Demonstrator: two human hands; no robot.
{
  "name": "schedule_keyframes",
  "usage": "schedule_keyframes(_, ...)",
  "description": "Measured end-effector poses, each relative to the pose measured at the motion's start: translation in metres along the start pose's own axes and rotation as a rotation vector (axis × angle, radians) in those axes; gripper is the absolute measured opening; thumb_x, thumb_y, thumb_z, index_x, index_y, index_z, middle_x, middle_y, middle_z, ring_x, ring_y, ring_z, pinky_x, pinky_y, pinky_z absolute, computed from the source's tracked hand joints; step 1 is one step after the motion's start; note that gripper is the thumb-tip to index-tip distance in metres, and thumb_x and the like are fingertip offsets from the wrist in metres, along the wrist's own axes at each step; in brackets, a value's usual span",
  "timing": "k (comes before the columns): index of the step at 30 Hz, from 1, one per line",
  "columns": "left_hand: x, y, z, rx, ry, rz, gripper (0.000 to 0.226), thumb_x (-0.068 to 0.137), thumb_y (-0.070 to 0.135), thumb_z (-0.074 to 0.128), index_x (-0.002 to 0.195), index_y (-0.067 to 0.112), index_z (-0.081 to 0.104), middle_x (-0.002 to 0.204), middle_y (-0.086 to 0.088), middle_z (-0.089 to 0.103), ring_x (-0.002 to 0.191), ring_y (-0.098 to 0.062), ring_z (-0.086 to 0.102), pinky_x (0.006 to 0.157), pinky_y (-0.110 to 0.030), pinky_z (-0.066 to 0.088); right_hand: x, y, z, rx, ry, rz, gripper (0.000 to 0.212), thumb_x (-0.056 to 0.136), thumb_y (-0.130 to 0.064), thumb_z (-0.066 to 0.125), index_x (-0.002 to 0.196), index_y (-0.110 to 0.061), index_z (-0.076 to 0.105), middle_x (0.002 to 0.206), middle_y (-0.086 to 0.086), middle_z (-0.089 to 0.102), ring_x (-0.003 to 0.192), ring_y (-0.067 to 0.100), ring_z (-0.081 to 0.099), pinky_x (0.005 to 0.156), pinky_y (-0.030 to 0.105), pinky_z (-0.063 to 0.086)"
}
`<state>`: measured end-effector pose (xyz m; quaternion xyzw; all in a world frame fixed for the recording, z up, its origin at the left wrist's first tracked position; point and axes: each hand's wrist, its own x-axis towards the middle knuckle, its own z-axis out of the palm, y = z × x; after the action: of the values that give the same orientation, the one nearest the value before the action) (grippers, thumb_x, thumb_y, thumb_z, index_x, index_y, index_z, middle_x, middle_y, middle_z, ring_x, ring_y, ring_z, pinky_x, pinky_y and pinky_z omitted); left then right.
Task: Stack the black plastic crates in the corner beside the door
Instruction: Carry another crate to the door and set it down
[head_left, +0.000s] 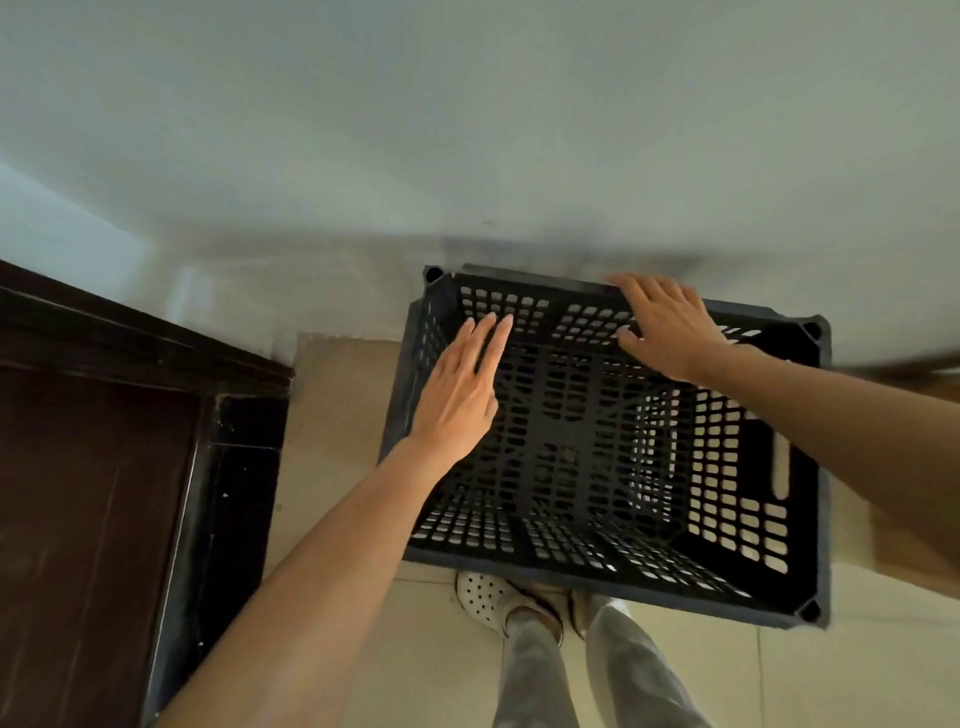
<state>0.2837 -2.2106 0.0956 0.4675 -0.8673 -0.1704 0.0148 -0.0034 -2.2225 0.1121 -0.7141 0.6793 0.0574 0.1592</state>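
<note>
Now the black plastic crate (563, 415) is seen from above, upright and open-topped, set in the corner against the pale wall (467, 130) and just right of the dark wooden door (93, 493). The left hand (457, 395) is held open over the crate's left side, fingers straight and close together; whether the plastic is touched cannot be told. The right hand (670, 332) is laid on the far rim, fingers nearly straight and spread across the edge, thumb set against the inner mesh wall. A perforated white shoe (483, 597) and grey trouser legs (535, 675) are seen on the tiled floor (337, 415) below the near rim.
</note>
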Motion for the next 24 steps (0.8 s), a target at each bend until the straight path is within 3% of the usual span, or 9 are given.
schedule_keyframes(6,0.082,0.051,0.005,-0.009,-0.044,0.073,0.090,0.092,0.018,0.058,0.156,0.016,-0.004,0.164,-0.011,0.009,0.152,-0.028,0.009,0.123,-0.042,0.017,0.003,0.039,0.008,-0.030,-0.095,0.015,0.074,0.090,-0.040,0.050,0.151,-0.019,0.014,0.148,0.012,0.037,0.136,0.033,0.035,0.110,0.048,0.028)
schedule_keyframes(9,0.104,0.063,0.014,0.081,-0.113,0.093,0.094,0.092,0.023,0.059,0.156,0.016,-0.009,0.165,-0.009,0.001,0.152,-0.028,-0.001,0.122,-0.041,0.002,0.003,0.043,0.015,-0.052,-0.117,-0.001,0.083,0.087,-0.043,0.053,0.152,-0.023,0.005,0.154,0.008,0.027,0.140,0.031,0.028,0.113,0.048,0.024)
schedule_keyframes(13,0.109,0.066,0.019,0.159,-0.208,0.075,0.113,0.083,0.033,0.067,0.153,0.016,-0.021,0.163,-0.009,-0.017,0.149,-0.032,-0.017,0.118,-0.044,-0.011,0.007,0.046,0.016,0.007,-0.136,-0.014,0.086,0.083,-0.040,0.059,0.150,-0.029,0.007,0.155,0.003,0.020,0.141,0.030,0.024,0.112,0.051,0.022)
schedule_keyframes(19,0.116,0.067,0.015,0.156,-0.325,0.031,0.124,0.079,0.034,0.070,0.148,0.020,-0.032,0.159,-0.007,-0.031,0.144,-0.030,-0.032,0.115,-0.045,-0.019,0.007,0.050,0.015,0.040,-0.125,-0.056,0.089,0.078,-0.038,0.060,0.149,-0.030,0.008,0.155,0.000,0.017,0.140,0.028,0.023,0.109,0.054,0.023)
schedule_keyframes(24,0.123,0.066,0.012,0.165,-0.369,0.000,0.127,0.078,0.038,0.071,0.146,0.021,-0.034,0.157,-0.006,-0.035,0.144,-0.031,-0.032,0.113,-0.045,-0.021,0.012,0.051,0.016,0.031,-0.117,-0.064,0.090,0.077,-0.039,0.060,0.149,-0.031,0.006,0.156,-0.001,0.015,0.141,0.027,0.020,0.109,0.054,0.023)
